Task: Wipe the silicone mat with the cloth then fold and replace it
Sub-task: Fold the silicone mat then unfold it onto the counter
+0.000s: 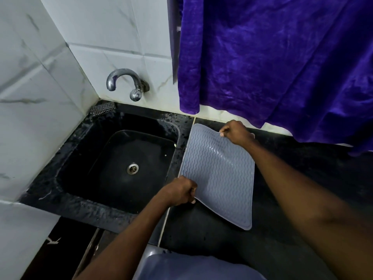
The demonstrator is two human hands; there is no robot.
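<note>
Mat [219, 174] between both hands (edges pinched)

The curtain [282, 67] overhangs the counter [302, 178] behind; sink basin [113, 158] lies open.

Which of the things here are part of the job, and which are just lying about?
Part of the job: grey mat, pinched at its edges by the left hand and right hand; checked cloth in the wall corner.
Just lying about: sink, tap, purple curtain, counter.
</note>
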